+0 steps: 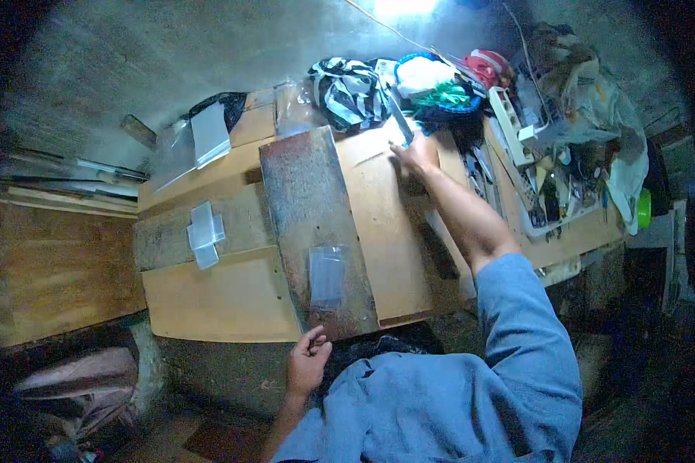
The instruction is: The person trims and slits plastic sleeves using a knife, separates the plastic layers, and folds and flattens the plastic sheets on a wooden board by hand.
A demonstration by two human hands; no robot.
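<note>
My right hand (417, 154) reaches to the back of the table, closed on a long, dark, blade-like tool (399, 116) that points up and away. My left hand (309, 361) is by the table's front edge, its fingers loosely curled and apart, with nothing visible in them. Just beyond it, a small stack of clear plastic sleeves (327, 278) lies on a dark wooden plank (305, 185). More translucent plastic pieces (205, 235) rest on the table to the left of the plank.
A striped black-and-white bag (351, 92) and a blue-rimmed basket (477, 96) stand at the back. On the right are a power strip (510, 123) and a tray (552, 229) of tools. A white sheet (210, 135) lies at back left. Boards (62, 181) lean beyond the table's left end.
</note>
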